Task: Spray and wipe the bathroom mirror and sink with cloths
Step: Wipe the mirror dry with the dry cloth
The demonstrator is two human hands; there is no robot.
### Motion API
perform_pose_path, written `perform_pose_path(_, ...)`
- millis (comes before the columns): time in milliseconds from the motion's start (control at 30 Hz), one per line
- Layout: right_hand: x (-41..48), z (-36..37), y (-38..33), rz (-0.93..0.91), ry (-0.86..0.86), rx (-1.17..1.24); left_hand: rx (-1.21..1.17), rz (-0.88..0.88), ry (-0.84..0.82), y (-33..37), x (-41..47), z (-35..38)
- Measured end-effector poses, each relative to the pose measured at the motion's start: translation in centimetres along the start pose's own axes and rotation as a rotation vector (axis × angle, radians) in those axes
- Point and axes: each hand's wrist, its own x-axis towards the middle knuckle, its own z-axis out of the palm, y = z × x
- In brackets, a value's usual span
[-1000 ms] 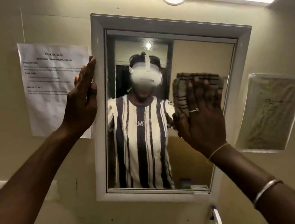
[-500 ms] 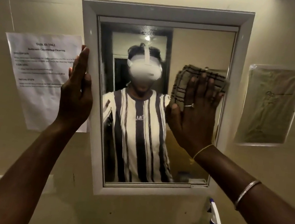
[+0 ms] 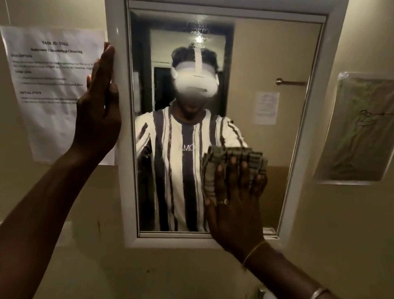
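fingers [image 3: 242, 176] of the right hand [image 3: 235, 213] lie straight and spread, pressing a striped cloth [image 3: 230, 154] flat on the lower right of the mirror [image 3: 267, 57]; the cloth shows above and left of the fingertips. the left hand [image 3: 97, 110] rests flat against the white frame [image 3: 114, 11], gripping nothing (steadying it, i judge). mirror wiping is under way; droplets [image 3: 199, 28] high on the glass look unwiped, so the next pass should go up there.

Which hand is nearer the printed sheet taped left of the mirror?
Left. The left hand rests on the mirror frame beside the sheet; the right hand presses the cloth on the glass, farther away.
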Motion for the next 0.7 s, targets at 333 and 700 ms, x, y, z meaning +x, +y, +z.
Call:
perform_pose_path(333, -11.2, 3.5, -1.7, 0.078, -0.169, 0.061, 0.027, 0.024, 0.036, 0.4, -0.1, 0.2)
perform_pose_path(700, -10.4, 3.3, -1.3, 0.062, -0.143, 0.074, 0.008, 0.045, 0.020, -0.8, -0.1, 0.3)
